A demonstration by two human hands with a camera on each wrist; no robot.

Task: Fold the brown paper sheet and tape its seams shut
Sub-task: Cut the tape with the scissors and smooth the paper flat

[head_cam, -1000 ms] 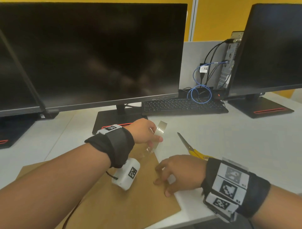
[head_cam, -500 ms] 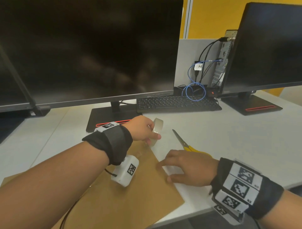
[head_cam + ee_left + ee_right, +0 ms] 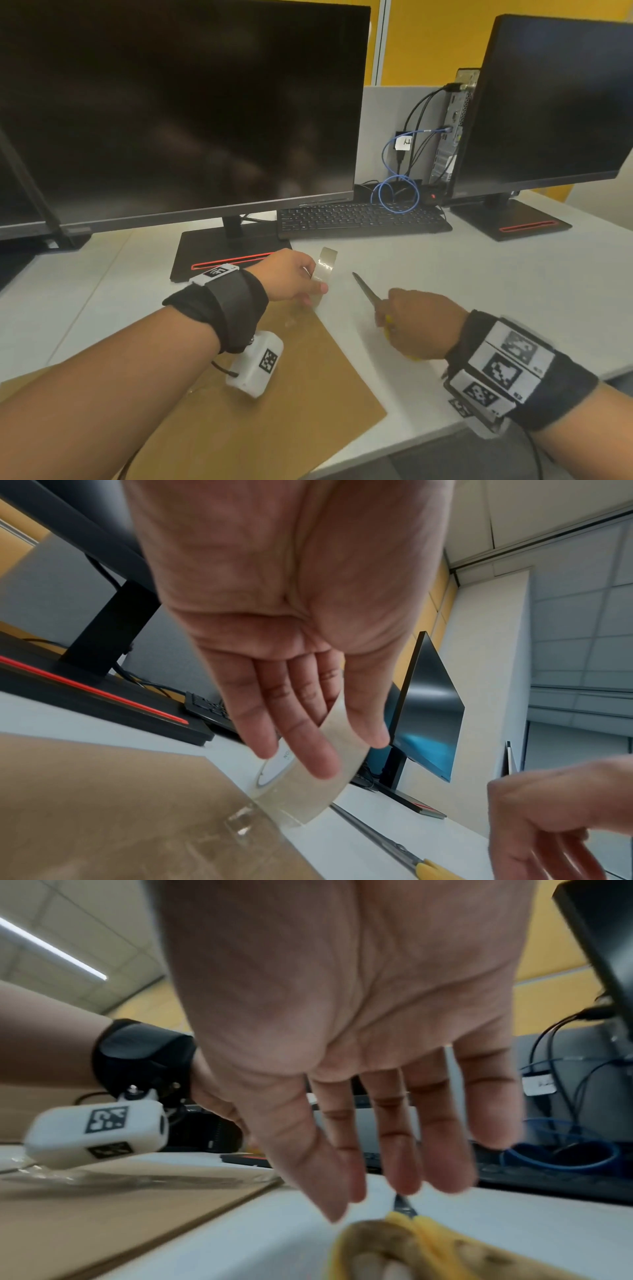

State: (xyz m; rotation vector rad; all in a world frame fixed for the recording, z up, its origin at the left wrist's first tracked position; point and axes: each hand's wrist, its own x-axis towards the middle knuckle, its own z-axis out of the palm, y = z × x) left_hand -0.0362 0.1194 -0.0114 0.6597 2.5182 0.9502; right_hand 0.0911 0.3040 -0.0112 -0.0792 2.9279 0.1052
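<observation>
The brown paper sheet (image 3: 274, 404) lies flat on the white desk (image 3: 496, 291) near its front edge. My left hand (image 3: 317, 291) pinches a clear tape roll (image 3: 324, 272) between thumb and fingers at the sheet's far right corner. In the left wrist view the tape roll (image 3: 301, 785) stands on edge, and a strip runs from it onto the paper sheet (image 3: 120, 804). My right hand (image 3: 383, 315) hovers over the yellow-handled scissors (image 3: 364, 291), fingers straight. From the right wrist, my right hand (image 3: 394, 1185) is spread just above the scissors' handles (image 3: 411, 1240), gripping nothing.
A large monitor (image 3: 178, 113) on a black stand (image 3: 226, 253) fills the back. A keyboard (image 3: 359, 219), blue cables (image 3: 397, 195) and a second monitor (image 3: 555, 102) stand at the back right. Bare desk lies to the right of the scissors.
My right hand left the paper's right edge and moved right onto the scissors' handles. My left hand kept the tape roll at the paper's far corner.
</observation>
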